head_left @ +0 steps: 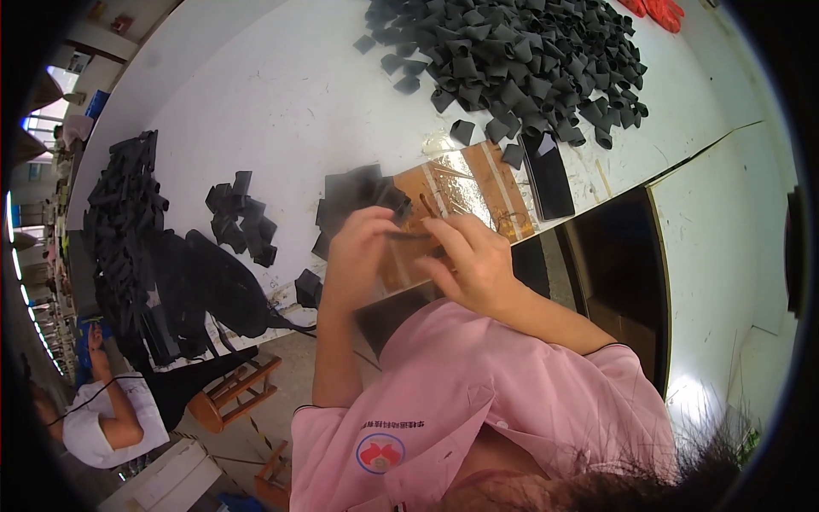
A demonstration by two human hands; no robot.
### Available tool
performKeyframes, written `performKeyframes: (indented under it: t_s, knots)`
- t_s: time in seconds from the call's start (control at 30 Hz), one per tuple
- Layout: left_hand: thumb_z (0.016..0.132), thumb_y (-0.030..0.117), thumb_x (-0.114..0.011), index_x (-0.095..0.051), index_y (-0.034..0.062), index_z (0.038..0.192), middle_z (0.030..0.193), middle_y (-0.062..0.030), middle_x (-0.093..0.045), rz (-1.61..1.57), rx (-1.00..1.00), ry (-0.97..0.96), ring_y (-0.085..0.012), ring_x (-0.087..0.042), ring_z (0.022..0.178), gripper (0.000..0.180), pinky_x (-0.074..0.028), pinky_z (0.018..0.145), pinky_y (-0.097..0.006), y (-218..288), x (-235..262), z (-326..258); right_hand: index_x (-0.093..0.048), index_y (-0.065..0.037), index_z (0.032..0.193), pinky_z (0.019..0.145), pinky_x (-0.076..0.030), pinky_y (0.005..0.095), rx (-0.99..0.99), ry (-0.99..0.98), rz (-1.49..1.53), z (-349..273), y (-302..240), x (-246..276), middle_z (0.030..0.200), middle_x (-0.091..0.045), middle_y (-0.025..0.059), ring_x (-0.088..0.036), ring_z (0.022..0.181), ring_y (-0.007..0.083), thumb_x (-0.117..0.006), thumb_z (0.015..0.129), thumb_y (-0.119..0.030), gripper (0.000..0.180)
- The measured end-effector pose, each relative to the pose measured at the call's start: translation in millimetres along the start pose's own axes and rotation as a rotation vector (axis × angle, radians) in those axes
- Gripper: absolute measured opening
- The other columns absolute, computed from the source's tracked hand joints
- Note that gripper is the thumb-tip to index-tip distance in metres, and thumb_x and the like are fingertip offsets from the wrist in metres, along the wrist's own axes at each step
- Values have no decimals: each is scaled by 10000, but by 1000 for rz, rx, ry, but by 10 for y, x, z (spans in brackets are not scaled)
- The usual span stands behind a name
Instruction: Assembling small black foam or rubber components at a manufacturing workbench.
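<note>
My left hand (354, 256) is closed at the fingertips on a thin black fabric piece (408, 235), seen nearly edge-on. Facing it, my right hand (478, 263) has curled fingers close to the piece's other end; what lies between its finger and thumb is dark and hard to make out. Both hands are over the near edge of a brown board (495, 183) with pale tape bands and a shiny patch. Slim brown sticks (426, 205) show just past my right fingertips. Flat black pieces (351, 189) lie in a loose stack beyond my left hand.
A large heap of folded black pieces (529, 64) covers the far table (247, 94). More black pieces (124, 230) pile at the left, beside a dark rounded object (226, 286). A black flat slab (548, 175) adjoins the board. Another person (119, 418) works at lower left, near a wooden stool (235, 392).
</note>
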State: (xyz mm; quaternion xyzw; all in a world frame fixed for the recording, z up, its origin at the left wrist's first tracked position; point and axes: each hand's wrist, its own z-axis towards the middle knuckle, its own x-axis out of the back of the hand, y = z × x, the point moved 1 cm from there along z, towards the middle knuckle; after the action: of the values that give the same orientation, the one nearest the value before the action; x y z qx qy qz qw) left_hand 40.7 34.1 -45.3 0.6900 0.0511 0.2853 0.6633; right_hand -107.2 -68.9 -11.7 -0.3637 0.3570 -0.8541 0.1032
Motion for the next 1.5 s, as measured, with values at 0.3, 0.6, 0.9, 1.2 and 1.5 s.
performKeyframes:
  t_s: [0.3,0.6,0.9,1.2,1.5]
  knots:
    - [817,49,-530,-521,-23,969,945,-85,-569,-816,185,365,-114,-548,811,168,-476,651,-228,215,-416,-252,-526,-31,732,490,-413,330,141,11,-107,-41,45,-33,683,-484,69,-504,608,242,-673,554,-32,231]
    - [780,-26,-575,-572,-19,835,745,-43,-592,-664,272,288,-74,-550,607,55,-431,553,-181,228,-455,-171,-528,-22,775,482,-409,299,223,-91,-231,-32,123,23,688,-462,70,-492,594,219,-689,614,-142,258]
    - [792,-29,-579,-562,-15,868,717,-17,-592,49,-66,547,-27,-521,612,80,-418,527,-153,264,-699,-210,-580,-3,776,514,-425,314,-89,-36,269,-20,134,18,711,-528,96,-538,622,245,-636,718,-63,101]
    - [743,-64,-530,-509,-14,897,784,-59,-549,-1360,354,65,-22,-405,491,164,-293,406,-187,352,-472,-56,-587,-12,735,466,-364,210,-941,-108,1104,-1,299,-19,671,-545,-12,-477,531,76,-588,778,-19,43]
    - [774,-85,-446,-504,-28,964,785,-122,-577,-1141,202,342,-33,-322,346,206,-247,328,-189,379,-436,41,-548,-78,748,430,-225,162,-886,-325,1315,177,249,50,619,-429,-54,-327,518,26,-564,855,-219,178]
